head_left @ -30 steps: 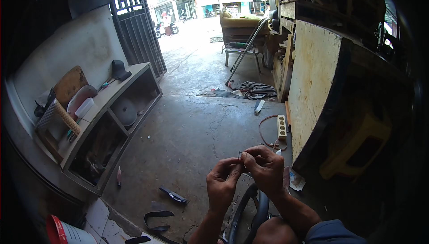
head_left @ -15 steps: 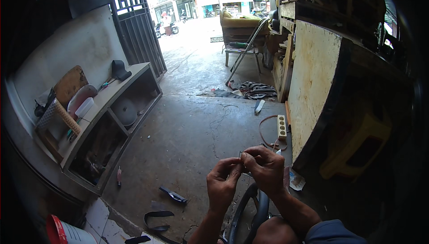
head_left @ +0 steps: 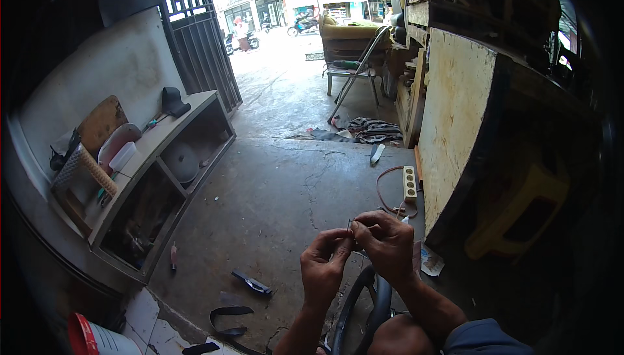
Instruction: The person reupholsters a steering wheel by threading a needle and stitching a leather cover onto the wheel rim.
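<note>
My left hand (head_left: 324,261) and my right hand (head_left: 385,241) meet fingertip to fingertip above my lap, both closed in a pinch. A thin, dark, needle-like piece (head_left: 350,223) sticks up from between the fingertips; its lower part is hidden, and it is too small to name surely. Below the hands, a black ring with a spoke, like a steering wheel (head_left: 379,306), leans by my knee (head_left: 403,337). Neither hand grips the ring.
Black strips (head_left: 227,329) and a dark folded piece (head_left: 252,283) lie on the concrete floor to the left. A cream power strip (head_left: 409,184) with a brown cord lies ahead right. A low cabinet (head_left: 140,176) lines the left wall; a red-rimmed bucket (head_left: 81,335) stands near left.
My hands stay nearly still, pinched together, with only slight finger movement. Outside, a motorbike with a rider has come into view beside the armchair.
</note>
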A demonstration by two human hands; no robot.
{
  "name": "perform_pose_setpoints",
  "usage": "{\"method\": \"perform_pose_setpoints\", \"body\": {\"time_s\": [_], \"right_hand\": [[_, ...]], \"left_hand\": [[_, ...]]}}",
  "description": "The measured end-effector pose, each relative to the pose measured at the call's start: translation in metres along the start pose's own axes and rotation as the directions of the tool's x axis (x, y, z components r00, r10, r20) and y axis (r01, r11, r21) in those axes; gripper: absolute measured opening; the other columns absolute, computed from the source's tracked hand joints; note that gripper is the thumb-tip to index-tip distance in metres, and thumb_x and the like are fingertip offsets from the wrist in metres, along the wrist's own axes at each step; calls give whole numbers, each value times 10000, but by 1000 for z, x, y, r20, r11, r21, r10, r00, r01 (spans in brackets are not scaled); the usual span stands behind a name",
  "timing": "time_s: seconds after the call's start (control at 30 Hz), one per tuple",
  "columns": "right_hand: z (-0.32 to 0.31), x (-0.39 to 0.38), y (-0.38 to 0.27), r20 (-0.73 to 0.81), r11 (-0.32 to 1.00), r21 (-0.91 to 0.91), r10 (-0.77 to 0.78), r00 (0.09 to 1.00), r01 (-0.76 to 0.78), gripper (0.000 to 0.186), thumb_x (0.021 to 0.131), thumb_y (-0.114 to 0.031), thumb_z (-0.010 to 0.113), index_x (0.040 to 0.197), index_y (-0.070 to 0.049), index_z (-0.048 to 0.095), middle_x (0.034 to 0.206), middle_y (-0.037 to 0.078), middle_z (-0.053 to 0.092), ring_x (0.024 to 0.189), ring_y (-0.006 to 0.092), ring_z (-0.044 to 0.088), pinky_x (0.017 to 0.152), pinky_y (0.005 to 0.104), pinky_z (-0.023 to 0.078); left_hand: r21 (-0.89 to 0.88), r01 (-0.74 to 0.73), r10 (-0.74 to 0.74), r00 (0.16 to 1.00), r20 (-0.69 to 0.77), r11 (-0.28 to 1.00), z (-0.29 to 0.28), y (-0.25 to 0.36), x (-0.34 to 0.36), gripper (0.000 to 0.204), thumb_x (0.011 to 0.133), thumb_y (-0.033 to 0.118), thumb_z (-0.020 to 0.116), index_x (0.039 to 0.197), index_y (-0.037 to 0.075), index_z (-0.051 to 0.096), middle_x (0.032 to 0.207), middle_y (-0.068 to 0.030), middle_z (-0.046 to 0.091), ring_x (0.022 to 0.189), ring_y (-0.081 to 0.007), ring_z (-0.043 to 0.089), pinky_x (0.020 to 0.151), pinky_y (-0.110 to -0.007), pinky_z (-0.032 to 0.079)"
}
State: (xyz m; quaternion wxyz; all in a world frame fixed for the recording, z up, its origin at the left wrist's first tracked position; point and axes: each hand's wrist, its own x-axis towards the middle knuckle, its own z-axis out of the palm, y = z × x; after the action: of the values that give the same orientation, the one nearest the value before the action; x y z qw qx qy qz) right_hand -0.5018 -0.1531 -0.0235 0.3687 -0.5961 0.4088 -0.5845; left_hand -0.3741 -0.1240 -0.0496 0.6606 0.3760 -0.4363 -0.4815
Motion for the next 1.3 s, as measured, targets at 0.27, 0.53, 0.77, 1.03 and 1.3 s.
{"method": "perform_pose_setpoints", "body": {"time_s": [0.27,0.53,0.77,1.03,1.3], "right_hand": [[0,0,-2,-15,1000,-13,2,1000,-2,120,883,-50,714,959,42,728,891,130,739,770,200,759,639,279,592],[-1,-1,4,-10,999,-35,-27,1000,27,122,879,-50,719,967,34,732,897,131,740,775,200,759,632,281,593],[-1,-1,2,4,1000,-1,-21,1000,21,124,881,-50,718,970,35,735,913,134,743,783,199,758,638,283,599],[-1,0,3,34,999,44,30,999,-31,153,889,-59,719,999,44,739,928,142,743,795,200,755,657,284,607],[-3,-1,5,52,997,71,24,998,-27,170,891,-63,726,1018,50,739,946,141,738,795,190,748,667,267,598]], "left_hand": [[9,-2,2,1000,0,1000,1,1,0,156,961,23,666,1104,-39,670,1006,-128,733,942,-163,694,874,-291,547],[39,-26,26,1000,-3,999,3,1,-1,155,960,22,668,1103,-36,670,996,-121,736,937,-158,696,866,-286,544],[68,-45,45,999,-9,997,2,0,-2,160,957,14,665,1112,-26,671,993,-115,738,935,-151,698,861,-284,543],[91,-65,67,998,-16,994,1,-3,0,155,950,0,667,1103,-25,677,975,-107,741,921,-143,699,843,-279,544],[305,-148,170,984,-47,941,2,-1,-1,161,925,3,687,1082,25,718,950,-88,750,904,-152,707,810,-293,539]]}}
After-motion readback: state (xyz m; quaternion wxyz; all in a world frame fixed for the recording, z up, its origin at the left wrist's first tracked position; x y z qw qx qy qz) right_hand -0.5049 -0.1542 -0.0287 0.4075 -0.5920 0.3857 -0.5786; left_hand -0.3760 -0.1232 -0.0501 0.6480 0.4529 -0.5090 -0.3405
